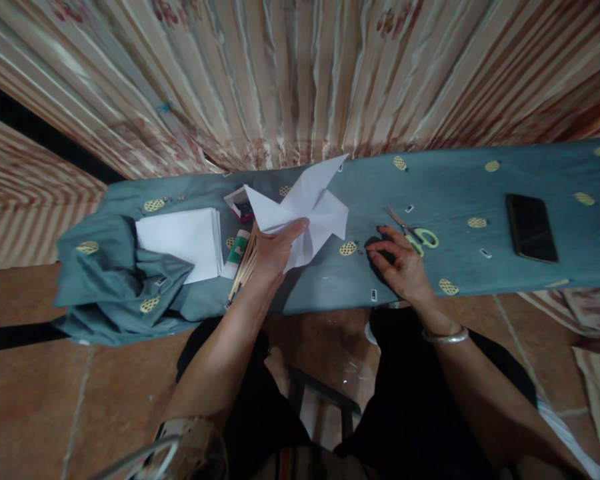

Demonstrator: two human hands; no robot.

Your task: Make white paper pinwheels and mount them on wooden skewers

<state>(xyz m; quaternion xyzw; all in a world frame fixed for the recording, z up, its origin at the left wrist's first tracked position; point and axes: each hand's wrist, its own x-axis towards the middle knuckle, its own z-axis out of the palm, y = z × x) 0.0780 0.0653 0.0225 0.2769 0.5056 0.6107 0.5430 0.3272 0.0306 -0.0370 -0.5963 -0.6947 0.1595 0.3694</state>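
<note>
A white paper pinwheel (pixel 325 217) with folded blades is held above the cloth. My left hand (pixel 280 250) grips it, the thumb pressed near its centre and the other fingers hidden underneath. Low over the cloth to the right is my right hand (pixel 397 263), its thumb and forefinger tips drawn together. Whatever lies between those tips is too small to make out. A tiny object (pixel 360 252) shows on the cloth just left of them. Scissors with light green handles (pixel 425 237) lie right behind that hand.
Left of the pinwheel are a stack of white paper (pixel 183 240), a green-and-white glue stick (pixel 237 247), thin wooden sticks (pixel 245 263) and a small opened box (pixel 241 203). A phone (pixel 531 228) rests on the blue-green cloth (pixel 460 187) at right. Striped curtains (pixel 300 80) hang behind.
</note>
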